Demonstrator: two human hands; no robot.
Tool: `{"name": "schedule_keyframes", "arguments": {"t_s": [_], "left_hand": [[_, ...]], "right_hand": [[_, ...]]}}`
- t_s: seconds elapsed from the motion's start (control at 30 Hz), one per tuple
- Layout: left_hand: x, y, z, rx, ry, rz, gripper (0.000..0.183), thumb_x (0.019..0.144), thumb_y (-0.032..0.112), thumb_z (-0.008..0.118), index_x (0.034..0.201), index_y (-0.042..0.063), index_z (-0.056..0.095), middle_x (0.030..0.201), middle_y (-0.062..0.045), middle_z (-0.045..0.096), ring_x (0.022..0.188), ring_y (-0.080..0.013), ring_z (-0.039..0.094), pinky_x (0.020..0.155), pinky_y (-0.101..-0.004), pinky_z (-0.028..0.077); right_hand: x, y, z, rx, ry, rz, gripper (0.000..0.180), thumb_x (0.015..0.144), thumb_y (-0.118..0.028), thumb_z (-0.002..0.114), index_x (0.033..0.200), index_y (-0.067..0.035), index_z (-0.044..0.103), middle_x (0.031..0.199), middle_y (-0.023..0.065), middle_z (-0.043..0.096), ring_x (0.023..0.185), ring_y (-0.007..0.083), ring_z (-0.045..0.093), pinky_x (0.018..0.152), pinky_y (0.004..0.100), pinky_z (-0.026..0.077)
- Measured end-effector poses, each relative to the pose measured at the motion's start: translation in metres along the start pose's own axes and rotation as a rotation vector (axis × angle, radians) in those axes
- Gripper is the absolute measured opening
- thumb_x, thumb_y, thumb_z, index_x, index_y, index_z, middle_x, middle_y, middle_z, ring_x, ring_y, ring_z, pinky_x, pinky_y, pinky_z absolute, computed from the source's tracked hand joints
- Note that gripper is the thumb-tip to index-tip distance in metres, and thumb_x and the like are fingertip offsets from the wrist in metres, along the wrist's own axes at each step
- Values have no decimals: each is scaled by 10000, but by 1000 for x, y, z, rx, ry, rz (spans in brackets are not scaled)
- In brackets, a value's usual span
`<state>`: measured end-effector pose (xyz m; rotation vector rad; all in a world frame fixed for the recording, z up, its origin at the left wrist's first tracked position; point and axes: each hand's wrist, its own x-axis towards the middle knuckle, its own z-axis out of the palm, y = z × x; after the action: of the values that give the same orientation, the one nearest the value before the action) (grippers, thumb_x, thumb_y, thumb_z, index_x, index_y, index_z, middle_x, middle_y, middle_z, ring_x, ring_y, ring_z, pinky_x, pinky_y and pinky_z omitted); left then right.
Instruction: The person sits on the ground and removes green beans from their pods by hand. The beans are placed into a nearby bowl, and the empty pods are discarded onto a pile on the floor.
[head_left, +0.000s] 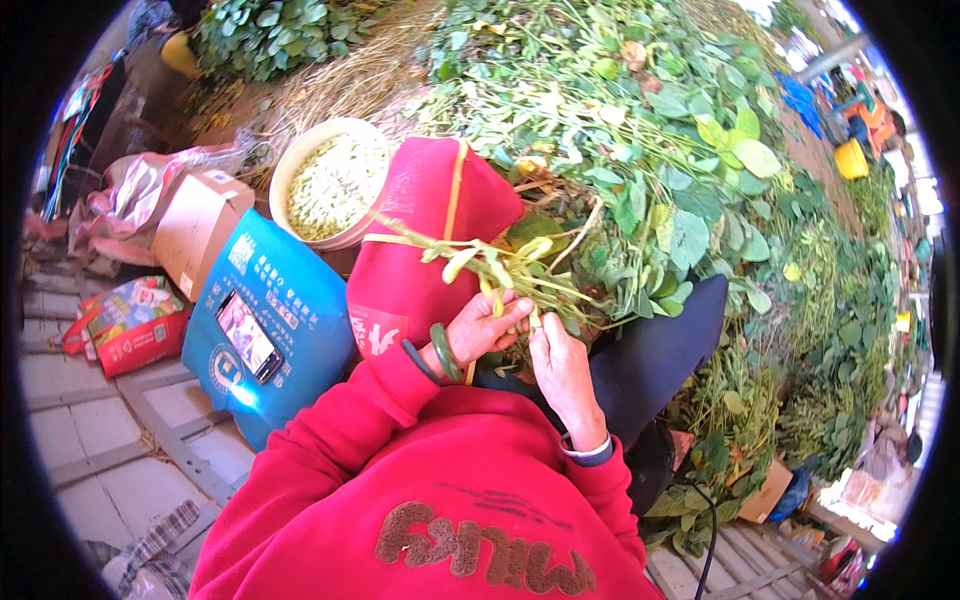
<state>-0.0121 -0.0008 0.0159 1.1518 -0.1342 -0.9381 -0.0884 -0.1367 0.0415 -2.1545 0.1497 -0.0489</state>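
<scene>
My left hand (484, 330), with a green bangle at its wrist, grips a cut soybean plant (517, 274) across my lap. Plump green pods hang from its stems, some close over my left fingers. My right hand (559, 364) is right beside it, thumb and finger pinched on a green pod (535, 320) near the stems. Beneath the plant, a red fabric bag (420, 277) covers my left leg. Beyond that leg stands a pale bucket (279, 176) heaped with picked pods (337, 184).
A large heap of leafy soybean plants (660, 150) spreads ahead and to the right. On my left, a phone (249, 335) lies on a blue bag (300, 300), near a cardboard box (196, 225) and a red printed bag (139, 322). A black cable (711, 525) runs down at right.
</scene>
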Motion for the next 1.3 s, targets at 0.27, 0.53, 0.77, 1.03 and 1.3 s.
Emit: {"name": "schedule_keyframes", "arguments": {"t_s": [0.27, 0.53, 0.77, 1.03, 1.3], "left_hand": [[-15, -34, -22, 472, 3, 221, 157, 918, 125, 482, 1023, 57, 577, 849, -17, 547, 728, -107, 496, 614, -245, 406], [-13, -19, -8, 619, -222, 336, 313, 877, 254, 508, 1080, 35, 599, 1028, -123, 616, 925, -266, 579, 822, -363, 449], [-23, -11, -12, 450, -342, 241, 350, 899, 259, 486, 1137, 10, 551, 1072, -131, 573, 993, -253, 555, 868, -345, 428], [-21, 22, -9, 874, -354, 151, 448, 910, 409, 450, 1092, 30, 606, 1008, -122, 602, 941, -211, 572, 822, -333, 432], [-20, 42, -13, -208, 53, 31, 280, 894, 116, 425, 1160, 60, 494, 736, -63, 561, 471, -110, 456, 383, -207, 318]], "right_hand": [[-7, -15, -55, 232, -427, 253, 166, 891, -154, 510, 858, -9, 583, 594, 127, 542, 511, 237, 538, 533, 335, 434], [0, -15, -94, 406, 107, 298, 142, 931, -101, 479, 899, -6, 580, 649, -2, 531, 597, 52, 491, 557, 210, 404], [24, 45, -45, -190, 9, 112, 272, 845, -235, 596, 1007, -19, 566, 916, 191, 636, 839, 357, 620, 734, 417, 488], [40, 52, -34, -393, -280, 190, 302, 793, -312, 629, 854, -18, 601, 773, 178, 641, 776, 352, 618, 687, 420, 485], [58, 36, -45, 441, 343, 201, 60, 843, -81, 579, 872, -40, 546, 664, -14, 514, 587, 48, 433, 521, 225, 371]]}}
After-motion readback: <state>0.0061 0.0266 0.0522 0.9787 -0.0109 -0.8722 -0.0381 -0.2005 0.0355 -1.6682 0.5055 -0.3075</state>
